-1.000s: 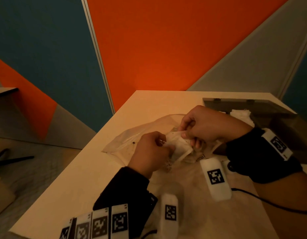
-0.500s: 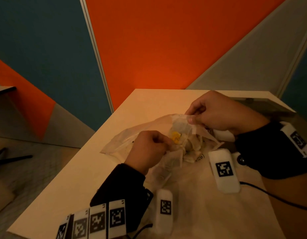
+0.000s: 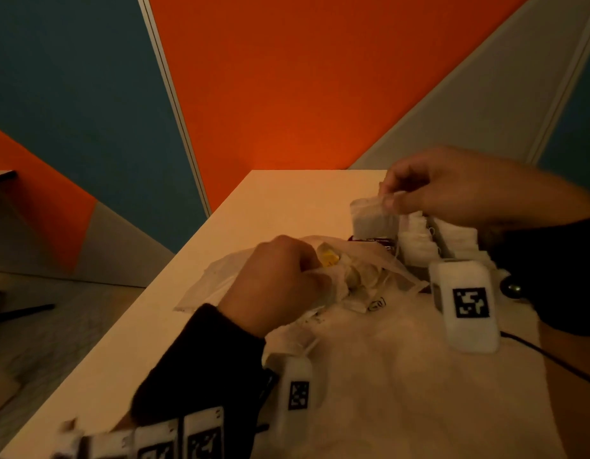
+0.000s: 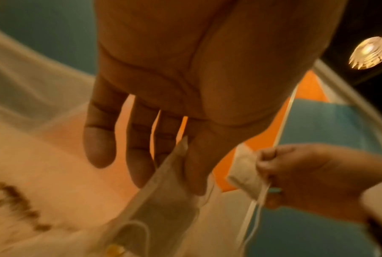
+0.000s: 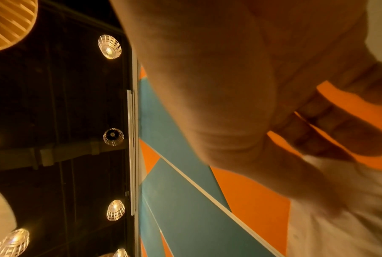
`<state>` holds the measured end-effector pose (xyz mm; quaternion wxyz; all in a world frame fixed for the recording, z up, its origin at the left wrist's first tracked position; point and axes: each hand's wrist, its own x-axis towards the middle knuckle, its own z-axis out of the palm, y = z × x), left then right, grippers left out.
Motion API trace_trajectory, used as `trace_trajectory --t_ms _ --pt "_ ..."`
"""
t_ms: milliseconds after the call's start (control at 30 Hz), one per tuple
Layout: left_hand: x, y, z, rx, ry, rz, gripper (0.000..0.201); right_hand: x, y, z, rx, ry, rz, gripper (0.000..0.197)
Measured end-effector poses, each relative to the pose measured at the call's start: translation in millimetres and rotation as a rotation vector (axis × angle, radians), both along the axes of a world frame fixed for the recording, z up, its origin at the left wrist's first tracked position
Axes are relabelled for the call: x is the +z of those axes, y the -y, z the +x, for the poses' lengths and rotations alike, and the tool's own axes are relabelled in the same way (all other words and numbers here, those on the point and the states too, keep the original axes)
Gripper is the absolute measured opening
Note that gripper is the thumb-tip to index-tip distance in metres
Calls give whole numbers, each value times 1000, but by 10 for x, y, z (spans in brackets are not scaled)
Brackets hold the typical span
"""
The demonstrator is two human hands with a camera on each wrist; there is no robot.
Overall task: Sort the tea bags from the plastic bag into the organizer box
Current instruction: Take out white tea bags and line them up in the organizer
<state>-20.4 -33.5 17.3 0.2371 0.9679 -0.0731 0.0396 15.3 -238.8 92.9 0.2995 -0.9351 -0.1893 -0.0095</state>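
Observation:
My right hand (image 3: 391, 197) pinches the top edge of a pale tea bag (image 3: 373, 220), which hangs above the organizer box (image 3: 419, 246) with rows of white tea bags in it. In the left wrist view the same tea bag (image 4: 245, 175) dangles from the right hand (image 4: 264, 167) with its string trailing down. My left hand (image 3: 307, 276) holds the rim of the clear plastic bag (image 3: 214, 279), where more tea bags and a yellow tag (image 3: 328, 258) lie. From the left wrist, thumb and forefinger pinch the plastic bag's edge (image 4: 163, 187); the other fingers (image 4: 99, 142) stay straight.
The pale table (image 3: 154, 326) ends at a left edge with floor below. Orange, teal and grey wall panels stand behind it. A black cable (image 3: 552, 359) runs across the right side of the table.
The right hand has lifted a tea bag out of the plastic bag and carried it up and right, over the organizer box. The left hand has stayed on the plastic bag.

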Motion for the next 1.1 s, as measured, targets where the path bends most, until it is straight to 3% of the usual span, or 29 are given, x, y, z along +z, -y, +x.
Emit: trace_trajectory --t_ms 133,233,333,467,600,733,867,1033,1100 --pt "456 22 -153 -102 83 -170 15 227 190 -193 97 -39 -94 8" --pt "762 99 -96 -203 73 -246 19 321 228 -322 164 -82 -142 25" --pt "953 236 33 -311 22 -327 20 311 209 -320 209 -13 -39 10" --pt "994 430 236 -352 20 -521 16 311 278 -266 164 11 127 6" --pt "876 613 417 -354 0 -696 10 318 387 -232 145 -29 120 5" --pt "742 591 636 -273 25 -802 23 311 472 -201 128 -65 85 6" --pt "606 475 823 -145 31 -667 20 302 508 -151 154 -137 63 7" --pt "485 263 1040 49 83 -72 14 283 524 -126 187 -179 113 18" --pt "457 194 1076 135 120 68 36 267 527 -89 158 -173 126 20"
